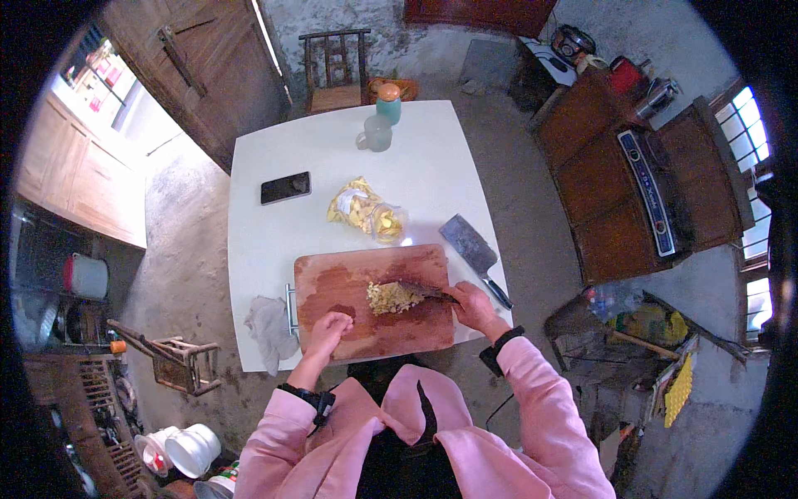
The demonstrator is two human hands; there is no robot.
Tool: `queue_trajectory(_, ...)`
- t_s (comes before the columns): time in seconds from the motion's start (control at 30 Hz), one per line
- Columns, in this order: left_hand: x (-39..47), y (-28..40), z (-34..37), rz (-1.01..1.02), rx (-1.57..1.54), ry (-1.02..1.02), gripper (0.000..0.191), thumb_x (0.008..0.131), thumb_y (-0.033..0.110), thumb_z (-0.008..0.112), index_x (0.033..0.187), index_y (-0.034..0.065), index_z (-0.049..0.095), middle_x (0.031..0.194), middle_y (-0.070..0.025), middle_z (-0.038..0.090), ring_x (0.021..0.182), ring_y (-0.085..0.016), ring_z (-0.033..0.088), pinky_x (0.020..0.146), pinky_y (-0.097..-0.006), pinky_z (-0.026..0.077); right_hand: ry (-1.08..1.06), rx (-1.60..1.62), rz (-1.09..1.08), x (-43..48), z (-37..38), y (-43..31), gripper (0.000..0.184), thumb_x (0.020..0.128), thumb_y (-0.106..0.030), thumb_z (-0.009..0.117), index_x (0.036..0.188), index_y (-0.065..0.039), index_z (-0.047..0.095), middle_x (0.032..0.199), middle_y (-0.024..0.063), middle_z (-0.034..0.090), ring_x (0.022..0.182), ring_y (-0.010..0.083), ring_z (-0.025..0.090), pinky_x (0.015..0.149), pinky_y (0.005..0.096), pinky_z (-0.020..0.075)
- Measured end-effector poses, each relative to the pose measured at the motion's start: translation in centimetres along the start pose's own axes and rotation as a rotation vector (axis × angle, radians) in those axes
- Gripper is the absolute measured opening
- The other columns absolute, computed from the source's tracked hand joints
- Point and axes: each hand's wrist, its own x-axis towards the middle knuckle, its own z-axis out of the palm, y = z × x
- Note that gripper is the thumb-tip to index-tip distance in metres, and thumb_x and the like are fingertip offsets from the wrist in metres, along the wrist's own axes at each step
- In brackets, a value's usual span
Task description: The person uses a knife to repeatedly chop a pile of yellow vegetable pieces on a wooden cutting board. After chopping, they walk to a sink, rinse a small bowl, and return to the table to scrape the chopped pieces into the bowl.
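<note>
My right hand (pixel 471 304) grips the handle of a dark knife (pixel 430 291), its blade seen nearly edge-on over the board. The blade touches the right side of a heap of finely chopped, pale yellow food (pixel 389 298). This heap lies on a brown wooden cutting board (pixel 336 274), which has wet patches and a metal handle at its left end. My left hand (pixel 333 327) is above the board's lower left part, fingers curled in, with nothing visible in it. A cleaver (pixel 469 242) with a black handle lies flat on the table, right of the board.
On the white table (pixel 268 249) are a phone (pixel 285 188), a yellow bag (pixel 353 203), a clear jar with yellow pieces (pixel 388 224), a mug (pixel 377 134) and an orange-lidded teal jar (pixel 388 107). A grey cloth (pixel 271 330) hangs at the left front corner. A wooden chair (pixel 336 68) stands behind.
</note>
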Motion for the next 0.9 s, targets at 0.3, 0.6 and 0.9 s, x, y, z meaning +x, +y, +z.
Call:
queue_trajectory(0.3,2.0,-0.7,-2.2,0.035,0.123,-0.027,0.019,0.091,0.022,0.061,0.097,0.0045,0.065,0.085,-0.0020,0.066,0.077,-0.010,0.059,0.066,-0.0238,0.045,0.142,-0.058,0.187,2.8,0.9,-0.6,0.028,0.079,-0.006,0.059,0.107,-0.008,0.062,0.089,0.0152,0.060,0.086,0.0361,0.060,0.073,0.0436,0.0499)
queue_trajectory(0.6,3.2,-0.9,-2.9,0.365,0.558,0.108,0.018,0.087,0.019,0.062,0.094,0.0026,0.063,0.091,-0.0128,0.067,0.086,-0.025,0.065,0.078,-0.0358,0.050,0.250,0.105,0.434,-2.9,3.2,-4.6,0.027,0.082,-0.011,0.060,0.107,-0.002,0.053,0.098,0.0234,0.061,0.091,0.0430,0.059,0.076,0.0467,0.0493)
queue_trajectory(0.9,4.7,0.1,1.0,0.680,0.766,0.074,0.025,0.081,0.010,0.064,0.101,0.0002,0.054,0.104,-0.0212,0.057,0.101,-0.039,0.054,0.088,-0.0460,0.044,0.088,0.008,0.595,0.0,5.4,-7.8,0.030,0.092,-0.022,0.053,0.104,0.003,0.042,0.083,0.0319,0.060,0.081,0.0490,0.060,0.069,0.0533,0.0490)
